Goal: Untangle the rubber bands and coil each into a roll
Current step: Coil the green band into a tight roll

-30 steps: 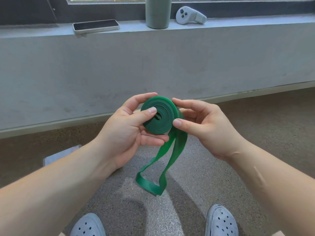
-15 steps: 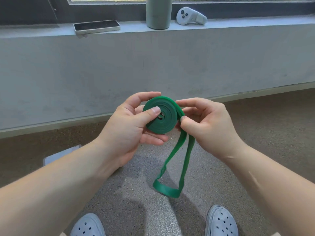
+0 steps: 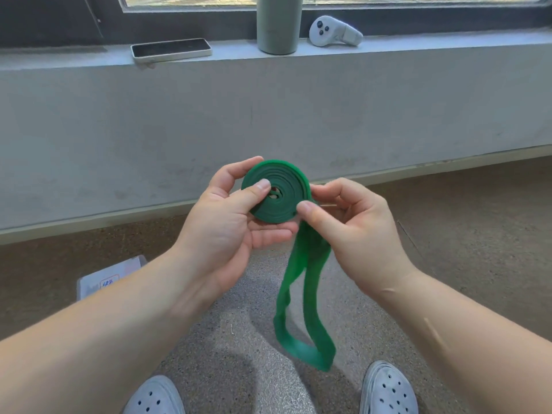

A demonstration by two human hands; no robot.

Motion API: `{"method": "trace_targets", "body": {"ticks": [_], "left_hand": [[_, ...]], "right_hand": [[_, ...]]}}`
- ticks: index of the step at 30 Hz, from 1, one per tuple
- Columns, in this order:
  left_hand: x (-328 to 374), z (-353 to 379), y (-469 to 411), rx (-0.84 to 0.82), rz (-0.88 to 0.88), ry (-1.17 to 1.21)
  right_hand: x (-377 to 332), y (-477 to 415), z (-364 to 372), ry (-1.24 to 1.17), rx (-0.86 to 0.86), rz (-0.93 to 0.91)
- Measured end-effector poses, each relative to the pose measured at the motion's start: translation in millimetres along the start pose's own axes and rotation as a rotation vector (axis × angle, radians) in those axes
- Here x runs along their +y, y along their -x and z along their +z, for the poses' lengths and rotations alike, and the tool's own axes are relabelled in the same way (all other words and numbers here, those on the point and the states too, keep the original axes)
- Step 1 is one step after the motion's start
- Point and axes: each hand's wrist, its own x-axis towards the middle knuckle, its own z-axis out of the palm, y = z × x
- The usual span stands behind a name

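Observation:
A flat green rubber band is partly wound into a round coil in front of my chest. My left hand grips the coil, thumb pressed on its face near the centre hole and fingers curled behind it. My right hand pinches the band at the coil's lower right edge. From there the loose tail hangs down as a doubled loop, blurred, ending above the floor between my shoes.
A concrete sill at the back carries a phone, a grey-green bottle and a white controller. A pale box lies on the speckled floor at the left. My two white perforated shoes are at the bottom.
The coil has turned and grown slightly as more band wound on. My right hand shifted along the coil's edge, and the hanging loop swung right and shortened.

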Motion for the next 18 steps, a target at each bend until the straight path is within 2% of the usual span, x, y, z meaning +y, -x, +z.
{"method": "trace_targets", "body": {"ticks": [7, 12, 18], "left_hand": [[4.7, 4.3, 2.7, -0.063, -0.021, 0.097], [6.2, 4.5, 4.3, -0.023, 0.005, 0.097], [-6.2, 8.5, 6.4, -0.006, 0.006, 0.129]], "right_hand": [[-6.7, 2.7, 4.7, -0.287, 0.002, 0.131], [-9.9, 2.6, 6.4, -0.276, 0.012, 0.181], [-8.8, 10.3, 13.5, -0.247, 0.043, 0.147]]}}
